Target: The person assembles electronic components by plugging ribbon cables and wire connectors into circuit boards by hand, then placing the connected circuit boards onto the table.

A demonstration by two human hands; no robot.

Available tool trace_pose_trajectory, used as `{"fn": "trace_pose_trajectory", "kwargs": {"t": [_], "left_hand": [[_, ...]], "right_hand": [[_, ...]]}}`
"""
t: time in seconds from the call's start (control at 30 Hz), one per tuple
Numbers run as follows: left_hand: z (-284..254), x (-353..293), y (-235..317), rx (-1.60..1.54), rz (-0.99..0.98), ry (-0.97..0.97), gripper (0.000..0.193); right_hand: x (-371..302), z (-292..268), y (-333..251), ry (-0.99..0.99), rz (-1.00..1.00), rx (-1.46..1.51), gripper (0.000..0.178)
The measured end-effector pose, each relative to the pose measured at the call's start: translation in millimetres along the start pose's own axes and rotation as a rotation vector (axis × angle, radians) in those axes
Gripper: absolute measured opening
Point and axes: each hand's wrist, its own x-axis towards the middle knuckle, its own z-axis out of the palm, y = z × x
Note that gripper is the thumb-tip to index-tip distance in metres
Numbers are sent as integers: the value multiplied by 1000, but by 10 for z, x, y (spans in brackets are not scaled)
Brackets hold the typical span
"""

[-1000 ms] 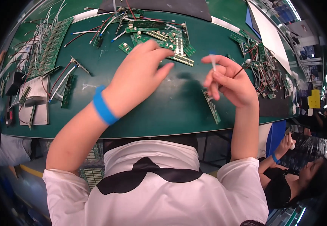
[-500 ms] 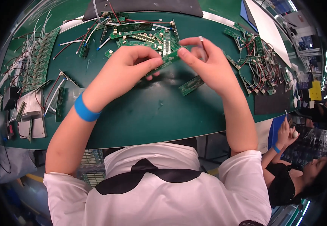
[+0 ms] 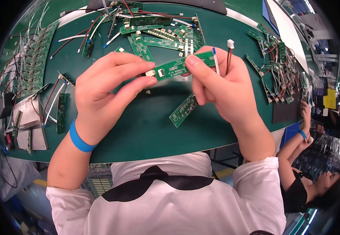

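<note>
A narrow green circuit board (image 3: 179,69) is held up in front of me, tilted upward to the right. My left hand (image 3: 109,84) has its thumb and fingertips at the board's left end, around a small white connector (image 3: 150,73). My right hand (image 3: 221,80) grips the other end, thumb on top. A flat white cable with a blue tip (image 3: 215,60) and a dark red-and-black wire with a white plug (image 3: 230,45) stick up by its fingers. Below that hand is a second green board (image 3: 183,111); whether the hand holds it too is hidden.
Several boards and cables (image 3: 158,33) lie piled on the green table (image 3: 138,133) ahead. Wired boards (image 3: 36,66) stand in a row at left, above a grey metal block (image 3: 32,133). Another wired heap (image 3: 277,74) sits at right, with a co-worker (image 3: 295,168) beyond.
The held board has come nearer and turned to show its printed face. My left hand has shifted left to its end. The second board has moved down and left.
</note>
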Motion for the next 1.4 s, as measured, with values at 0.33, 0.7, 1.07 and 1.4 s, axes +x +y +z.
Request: {"fn": "trace_pose_trajectory", "kwargs": {"t": [0.33,0.7,1.07,1.4], "left_hand": [[16,-17,-55,360,144,-43,15],[52,27,-133,421,145,22,14],[45,40,-136,114,189,-62,36],[11,23,-108,246,349,-334,37]], "right_hand": [[-13,111,163,172,-30,-20,24],[99,-55,309,276,-75,-125,28],[112,-110,248,9,161,172,29],[35,-88,187,-118,261,136,29]]}}
